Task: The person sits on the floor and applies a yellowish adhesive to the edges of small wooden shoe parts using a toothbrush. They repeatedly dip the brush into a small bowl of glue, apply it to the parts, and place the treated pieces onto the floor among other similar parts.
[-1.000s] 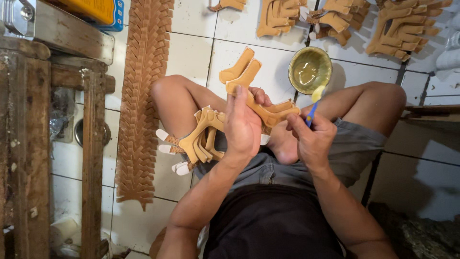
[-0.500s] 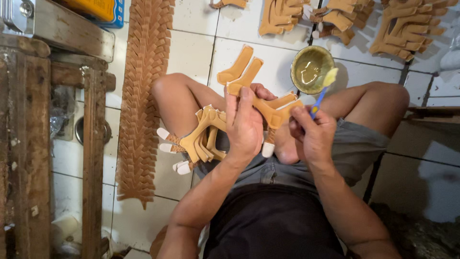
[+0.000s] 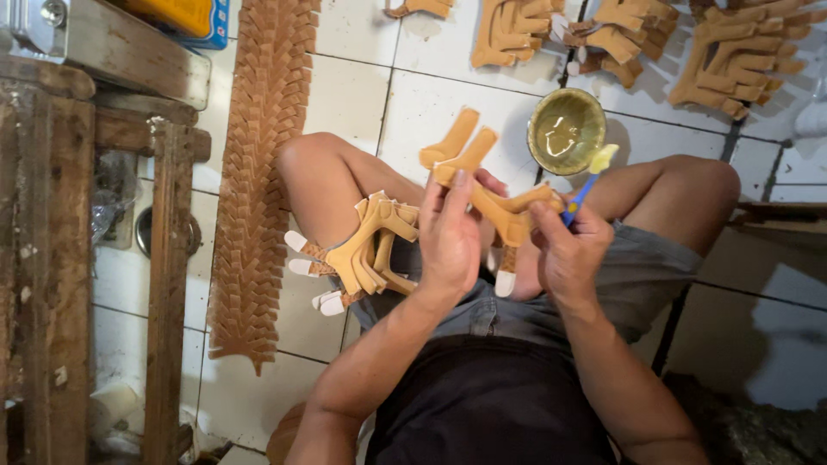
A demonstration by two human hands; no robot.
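I see the tan Y-shaped strap piece point(image 3: 495, 202) lying across both hands, just above my lap: its long axis runs from the forked end up and to the left, past my left fingertips, down to the right toward a white-tipped end between my knees. My left hand point(image 3: 450, 234) is closed around the strap's middle from the left side, fingers over the top. My right hand point(image 3: 568, 250) sits just right of it, clamped on a blue-handled brush point(image 3: 586, 185) whose yellowish bristles point up and away, just beyond the strap's right arm. The right hand is the nearer one to the glue bowl point(image 3: 566, 131), which rests on the floor directly past the brush tip. Left of my left hand, a bundle of finished straps point(image 3: 366, 250) rests on my thigh. Further left, a long row of overlapped tan pieces point(image 3: 258, 172) lies on the tiled floor point(image 3: 353, 95).
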